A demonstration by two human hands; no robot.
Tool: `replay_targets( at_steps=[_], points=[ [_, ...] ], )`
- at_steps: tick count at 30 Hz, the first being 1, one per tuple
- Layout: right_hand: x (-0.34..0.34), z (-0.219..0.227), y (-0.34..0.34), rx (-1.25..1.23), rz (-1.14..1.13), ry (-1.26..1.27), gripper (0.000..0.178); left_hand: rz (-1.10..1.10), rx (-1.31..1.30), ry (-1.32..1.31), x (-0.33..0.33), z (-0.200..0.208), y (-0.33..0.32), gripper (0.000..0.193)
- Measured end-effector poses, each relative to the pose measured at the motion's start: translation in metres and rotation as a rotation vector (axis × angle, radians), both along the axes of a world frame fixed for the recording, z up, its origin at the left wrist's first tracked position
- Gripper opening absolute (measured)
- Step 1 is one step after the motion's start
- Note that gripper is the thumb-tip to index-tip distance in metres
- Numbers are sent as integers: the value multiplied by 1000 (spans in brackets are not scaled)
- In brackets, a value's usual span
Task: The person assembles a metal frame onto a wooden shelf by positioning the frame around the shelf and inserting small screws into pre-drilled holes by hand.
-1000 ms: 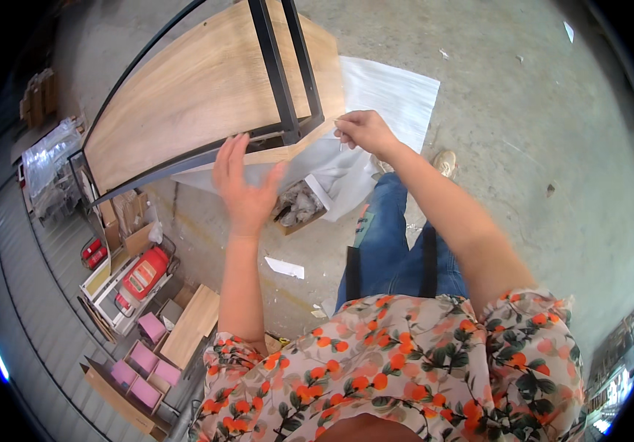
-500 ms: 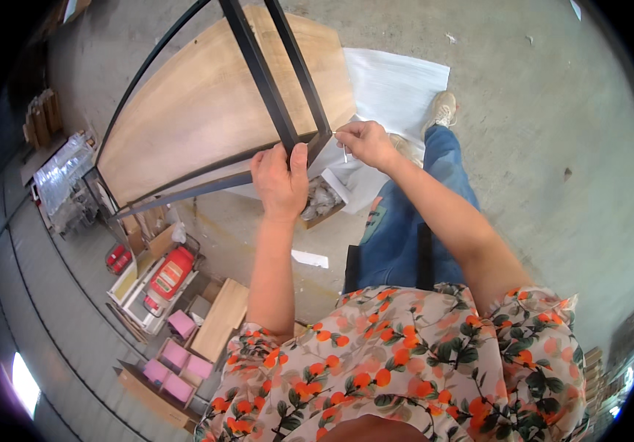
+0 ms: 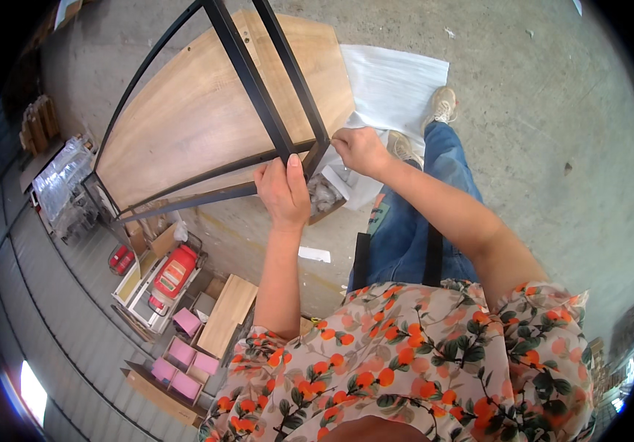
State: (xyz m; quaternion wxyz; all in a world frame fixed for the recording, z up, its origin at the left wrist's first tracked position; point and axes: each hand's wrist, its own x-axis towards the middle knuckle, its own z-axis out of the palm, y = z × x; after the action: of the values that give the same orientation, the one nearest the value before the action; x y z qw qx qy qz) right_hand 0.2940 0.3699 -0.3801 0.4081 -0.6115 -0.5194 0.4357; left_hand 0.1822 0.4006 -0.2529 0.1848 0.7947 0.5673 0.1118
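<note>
Since a second ago, the person's left hand [image 3: 284,195] has come in from open air and now wraps a bar of the black metal frame [image 3: 248,79], beside its near corner. The right hand [image 3: 361,152], held off to one side then, has come up to that same corner. From the head view I see its fingers pinched, on a thin piece I take it, though they hide it themselves. The two hands are apart, with the corner between them.

The frame stands over a pale wood panel [image 3: 184,110]; I can't tell how much of it touches the wood. My worry would be the frame rocking if the left hand eased off, since much of it reaches away from that grip. A careless slip of the right fingers could drop the small piece onto the white sheet [image 3: 398,70] or into the carton of crumpled plastic [image 3: 324,199] just below, where it would be hard to find.

Underneath is a scuffed concrete floor [image 3: 523,140], with paper scraps about. Off to the left lie a red machine [image 3: 177,269] and pink blocks [image 3: 184,350] in a box, near a ribbed grey wall [image 3: 52,295].
</note>
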Motion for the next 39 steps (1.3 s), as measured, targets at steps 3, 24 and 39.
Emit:
replay_targets(
  at_steps=[3,24,39],
  points=[
    [3,14,4,-573,-64,564,16,2,-11,6,-2,1,3,28],
    [18,8,-2,-309,100,246,19,-77,61,-66,8,-13,16,22],
    [16,-15,2,-25,211,36,11,-31,-1,-14,10,-8,21,26]
  ],
)
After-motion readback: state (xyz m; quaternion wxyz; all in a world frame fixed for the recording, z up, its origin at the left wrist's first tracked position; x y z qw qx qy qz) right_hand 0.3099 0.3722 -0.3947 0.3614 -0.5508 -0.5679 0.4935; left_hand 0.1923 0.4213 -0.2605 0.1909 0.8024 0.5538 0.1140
